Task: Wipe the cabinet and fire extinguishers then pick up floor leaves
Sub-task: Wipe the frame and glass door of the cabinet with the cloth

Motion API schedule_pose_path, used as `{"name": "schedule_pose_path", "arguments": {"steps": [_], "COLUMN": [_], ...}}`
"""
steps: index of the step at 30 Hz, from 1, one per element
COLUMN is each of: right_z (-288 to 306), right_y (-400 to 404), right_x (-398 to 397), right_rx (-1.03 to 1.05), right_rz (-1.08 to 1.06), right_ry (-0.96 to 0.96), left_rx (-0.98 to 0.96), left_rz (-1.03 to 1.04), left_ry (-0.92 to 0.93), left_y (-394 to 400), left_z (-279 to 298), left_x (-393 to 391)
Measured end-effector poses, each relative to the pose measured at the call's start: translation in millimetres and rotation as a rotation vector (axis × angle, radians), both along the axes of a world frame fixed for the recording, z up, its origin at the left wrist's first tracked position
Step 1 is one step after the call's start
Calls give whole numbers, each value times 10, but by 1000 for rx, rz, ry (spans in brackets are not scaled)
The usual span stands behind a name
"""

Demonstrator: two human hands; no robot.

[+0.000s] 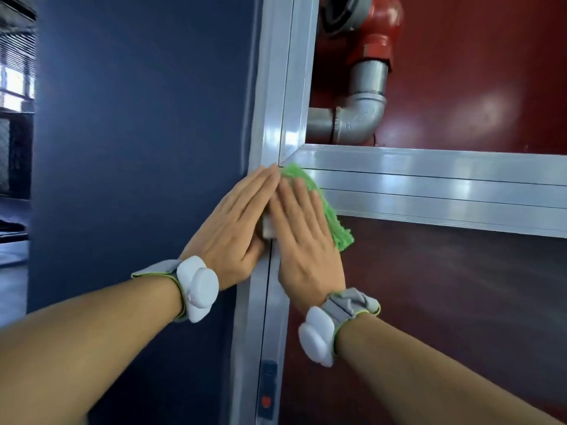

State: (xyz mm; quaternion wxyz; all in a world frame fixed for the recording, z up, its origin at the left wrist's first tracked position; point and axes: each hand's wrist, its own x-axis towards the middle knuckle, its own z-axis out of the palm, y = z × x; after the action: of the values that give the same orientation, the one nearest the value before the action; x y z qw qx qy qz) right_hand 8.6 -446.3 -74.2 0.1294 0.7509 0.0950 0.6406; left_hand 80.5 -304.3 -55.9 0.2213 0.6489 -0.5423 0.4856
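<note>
Fingers straight, our right hand pressed the green microfibre cloth flat against the cabinet's aluminium frame at its corner joint, while our left hand, fingers equally straight, lay flat beside it, probably adding pressure.

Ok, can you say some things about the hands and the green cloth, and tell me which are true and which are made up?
1. The right hand presses a green cloth flat against the silver cabinet frame. True.
2. The cloth is blue. False: it is green.
3. The left hand hangs down away from the cabinet. False: it lies flat on the frame, beside the right hand.
4. A grey pipe elbow sits behind the frame, under a red fitting. True.
5. Both wrists are bare. False: each wears a grey band with a white device.
</note>
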Motion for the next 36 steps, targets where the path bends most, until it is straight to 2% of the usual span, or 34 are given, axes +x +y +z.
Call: {"name": "schedule_pose_path", "arguments": {"steps": [3, 6, 9, 11, 13, 15, 19, 21, 23, 25, 27, 30, 33, 36], "right_z": [50, 441, 800, 744, 407, -41, -650, -492, -144, 264, 484, 232, -422, -947], "right_y": [-105, -232, -106, -5, 24, 21, -118, -234, -306, -297, -221, -94, -154, -317], "right_x": [-146, -213, -52, 68, 110, 41, -298, -423, -414, -320, -213, -75, -175, -401], "right_rx": [-201, -368, -196, -66, -26, -58, -295, -493, -637, -599, -413, -227, -311, -544], "right_rz": [-63, -142, -85, -61, -53, -39, -143, -189, -189, -198, -203, -124, -82, -98], "right_ry": [178, 234, 123, 36, 6, 69, 371, 484, 505, 415, 289, 194, 238, 430], "left_rx": [-26, -63, -173, -213, -232, -213, -131, -114, -114, -119, -124, -129, -71, 34], "left_rz": [-69, -112, -260, -340, -398, -431, -357, -311, -275, -257, -236, -160, -42, 76], "left_ry": [75, 92, 243, 297, 329, 346, 340, 361, 381, 391, 386, 371, 344, 298], "left_y": [43, 54, 25, -7, -6, 30, 105, 122, 138, 146, 129, 137, 123, 108], "left_z": [-20, -17, -25, -46, -54, -41, -121, -133, -128, -104, -121, -232, -434, -638], "left_x": [28, 31, -4, -20, -29, -49, -123, -176, -207, -246, -281, -285, -341, -398]}}
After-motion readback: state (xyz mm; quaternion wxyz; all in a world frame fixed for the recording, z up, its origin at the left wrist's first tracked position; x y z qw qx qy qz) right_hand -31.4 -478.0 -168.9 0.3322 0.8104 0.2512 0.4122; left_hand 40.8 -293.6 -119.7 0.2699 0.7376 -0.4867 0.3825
